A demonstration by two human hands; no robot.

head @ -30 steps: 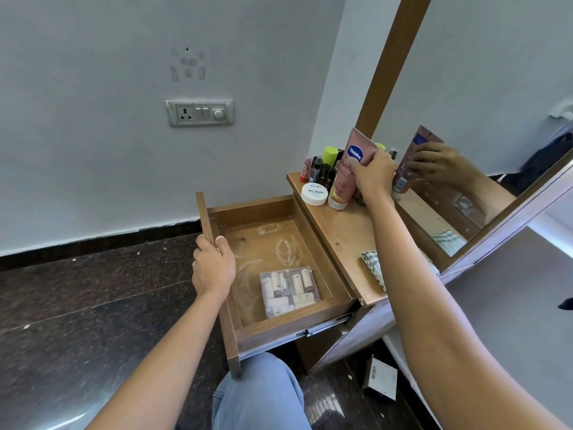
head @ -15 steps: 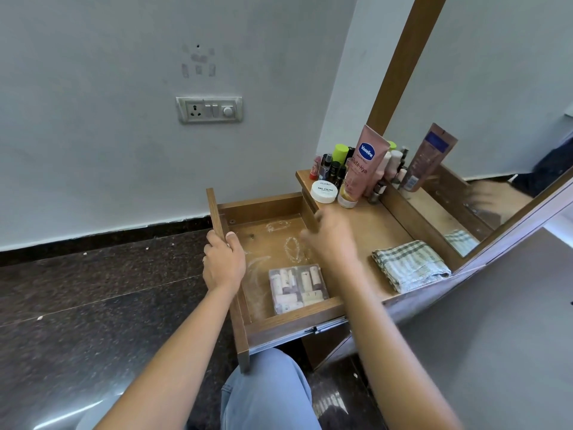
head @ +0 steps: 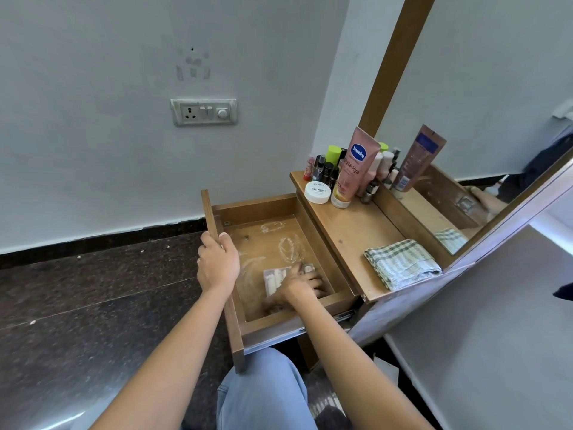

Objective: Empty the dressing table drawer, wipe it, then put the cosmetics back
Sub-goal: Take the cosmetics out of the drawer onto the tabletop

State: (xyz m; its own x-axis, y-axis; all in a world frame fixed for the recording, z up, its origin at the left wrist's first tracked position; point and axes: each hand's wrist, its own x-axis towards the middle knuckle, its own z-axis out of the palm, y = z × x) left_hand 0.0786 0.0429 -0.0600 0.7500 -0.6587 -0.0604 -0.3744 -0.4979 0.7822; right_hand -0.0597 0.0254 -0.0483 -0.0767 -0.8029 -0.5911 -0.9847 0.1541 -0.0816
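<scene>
**Reaching for the one pack seen in the drawer**

The left hand [head: 218, 265] grips the front panel of the drawer [head: 257, 207] at 9 o'clock, fingers curled over its top edge. The right hand [head: 302, 288] lies over the clear pack of small tubes [head: 274, 279] at the drawer's 6 o'clock end. It is blurred, so I cannot tell whether its fingers pinch the pack or rest spread on it. The step likely goes best by hooking under an edge and lifting the pack flat. Then set it on the worktop [head: 350, 231] near the cosmetics [head: 356, 169] at 1 o'clock, clear of the checked cloth [head: 401, 263] at 3 o'clock. The hand hides much of the pack, and its labels are unreadable.
</scene>
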